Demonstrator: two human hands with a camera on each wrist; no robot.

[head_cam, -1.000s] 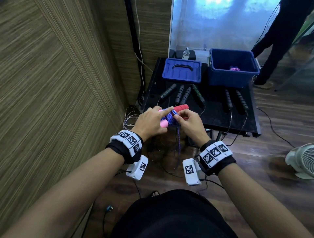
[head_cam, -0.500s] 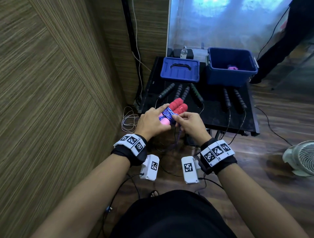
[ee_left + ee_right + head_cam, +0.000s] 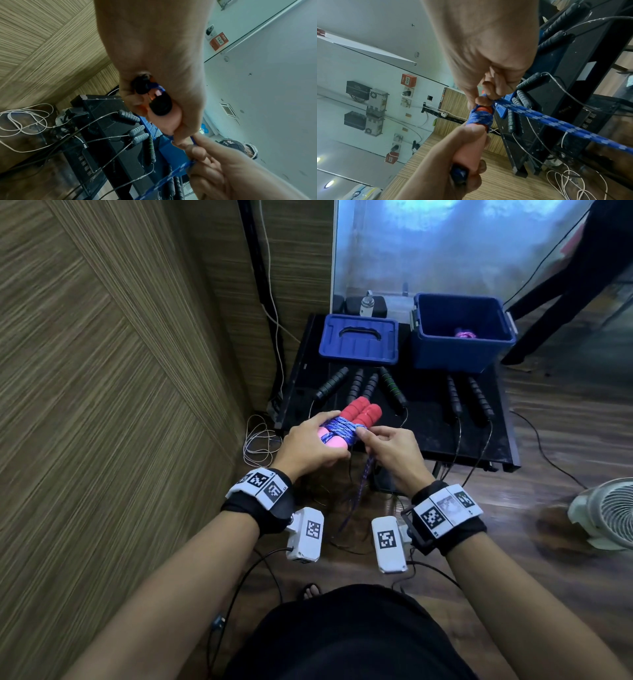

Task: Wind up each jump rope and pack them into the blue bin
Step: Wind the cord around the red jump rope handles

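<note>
1. My left hand (image 3: 313, 446) is wrapped round the pale pink ends of the two paired handles (image 3: 359, 417), held in the air in front of me, just short of the table (image 3: 428, 426) edge.
2. My right hand (image 3: 394, 453) pinches the blue braided rope (image 3: 363, 481) right where it leaves the coil; the two hands are close together, fingertips nearly touching.
3. Several turns of rope already bind the handles' middle. A free tail hangs toward 6 o'clock, down to the floor.
4. Handling, as I judge it: the braid is soft, limp and woven, so it grips itself but slackens if tension drops. Keep the pinch close to the coil. The handles look like ribbed red foam, light and slightly squashy; best held at the bare ends, clear of the wraps.
5. The blue bin (image 3: 462, 350) sits at 1 o'clock on the table's far side, open, with something pink-purple inside, probably a wound rope.
6. Its lid (image 3: 359, 344) lies at 12 o'clock, beside the bin.
7. Black-handled ropes (image 3: 370, 386) lie unwound on the table, thin cords trailing over the near edge.
</note>
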